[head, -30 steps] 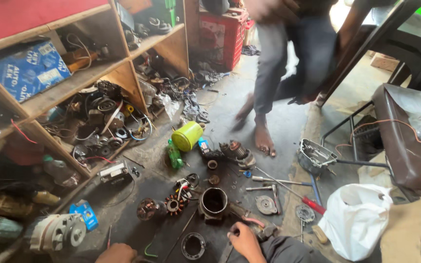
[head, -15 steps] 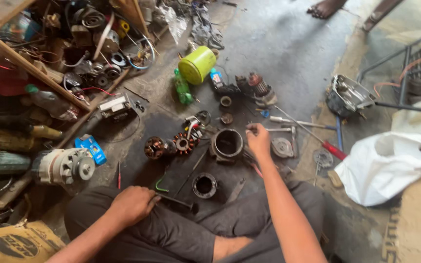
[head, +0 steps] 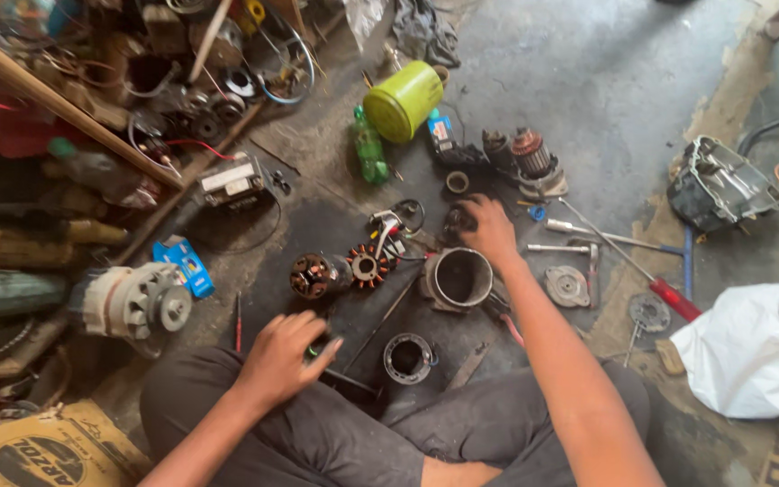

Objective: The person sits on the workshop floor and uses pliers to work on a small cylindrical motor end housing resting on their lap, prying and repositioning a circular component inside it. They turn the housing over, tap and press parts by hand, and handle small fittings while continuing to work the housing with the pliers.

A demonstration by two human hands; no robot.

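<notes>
Reaches farther out now with right hand point(head: 489, 230), fingers closing on small dark part point(head: 458, 219) just beyond round metal housing point(head: 458, 278); left hand point(head: 283, 354) grasps dark tool point(head: 346, 383) by knee.

The person sits on the oily floor point(head: 588, 81). The right hand point(head: 489, 230) reaches far forward, its grip closed on a small dark part point(head: 457, 219) just beyond the round metal housing point(head: 458, 278). The left hand point(head: 283, 356) rests near the left knee over a dark tool point(head: 349, 383). A copper-wound stator point(head: 369, 267) lies left of the housing, a yellow-green can point(head: 404, 100) farther away.
</notes>
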